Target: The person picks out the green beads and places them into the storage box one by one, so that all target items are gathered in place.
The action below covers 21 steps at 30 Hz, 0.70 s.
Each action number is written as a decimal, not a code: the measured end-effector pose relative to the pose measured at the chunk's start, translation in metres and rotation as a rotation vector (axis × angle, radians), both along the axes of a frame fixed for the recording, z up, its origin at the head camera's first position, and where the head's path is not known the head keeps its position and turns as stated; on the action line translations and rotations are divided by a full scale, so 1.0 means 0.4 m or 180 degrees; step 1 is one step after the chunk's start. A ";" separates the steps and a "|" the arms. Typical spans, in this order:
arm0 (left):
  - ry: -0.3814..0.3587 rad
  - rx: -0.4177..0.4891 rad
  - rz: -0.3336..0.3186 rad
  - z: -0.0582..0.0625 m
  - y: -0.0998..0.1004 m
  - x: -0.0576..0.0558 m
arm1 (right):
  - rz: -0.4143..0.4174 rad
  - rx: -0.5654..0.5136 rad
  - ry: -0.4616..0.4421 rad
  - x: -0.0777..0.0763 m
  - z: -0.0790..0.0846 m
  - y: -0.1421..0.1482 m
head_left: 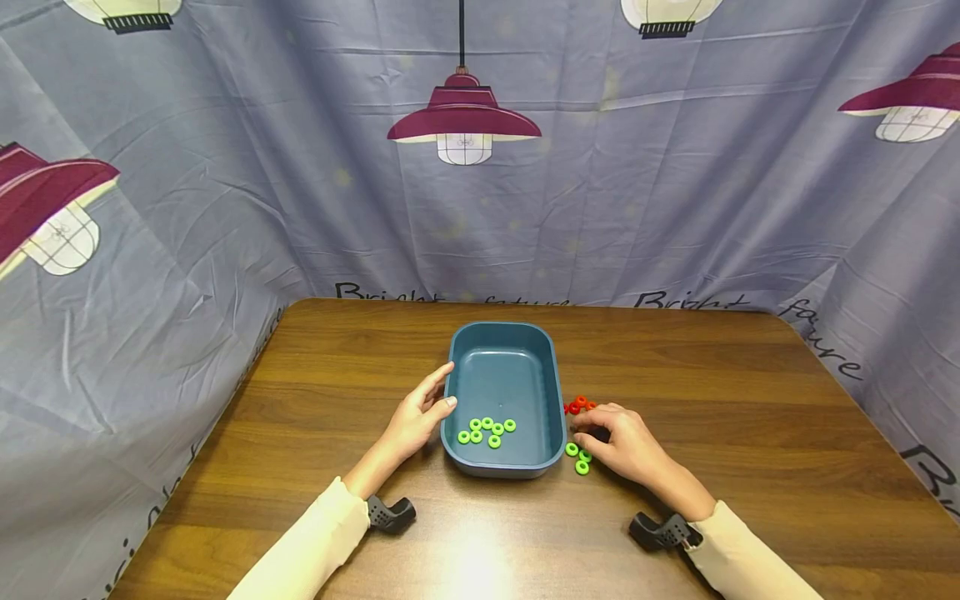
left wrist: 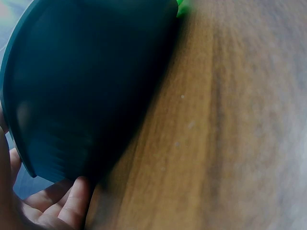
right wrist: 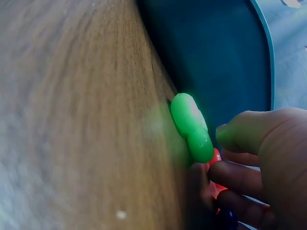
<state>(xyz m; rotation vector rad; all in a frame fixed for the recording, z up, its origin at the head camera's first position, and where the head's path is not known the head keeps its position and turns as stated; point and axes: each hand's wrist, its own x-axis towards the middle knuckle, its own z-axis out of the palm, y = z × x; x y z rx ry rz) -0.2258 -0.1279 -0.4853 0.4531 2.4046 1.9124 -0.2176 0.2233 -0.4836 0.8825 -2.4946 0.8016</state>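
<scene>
A blue plastic bin (head_left: 498,375) stands on the table with several light-green rings (head_left: 487,423) at its near end. My left hand (head_left: 412,423) rests at its left side, thumb and forefinger spread along the rim. In the left wrist view, other fingertips (left wrist: 79,187) touch the bin's outer wall (left wrist: 72,96) low down. My right hand (head_left: 622,442) hovers low at the bin's right side, fingers bent and thumb apart, over loose rings. Green rings (right wrist: 194,127) lie just before the thumb; red rings (head_left: 574,407) lie beyond the fingers. Nothing shows between thumb and forefinger.
The wooden table (head_left: 360,350) extends to both sides of the bin. A grey-blue curtain (head_left: 330,208) with printed lamps hangs behind and beside it. Something small and dark blue (right wrist: 228,219) shows beneath the right fingers.
</scene>
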 end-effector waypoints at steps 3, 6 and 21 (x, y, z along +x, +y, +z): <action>0.0028 -0.0013 0.0006 0.000 -0.001 0.000 | 0.0034 0.0004 0.0015 -0.001 -0.004 0.001; 0.0042 -0.0027 0.0008 0.000 -0.001 0.001 | 0.0090 0.0014 0.0033 -0.001 -0.007 0.003; 0.0034 -0.0017 0.0038 0.000 0.001 0.001 | 0.0187 0.0093 0.0029 0.000 -0.010 0.013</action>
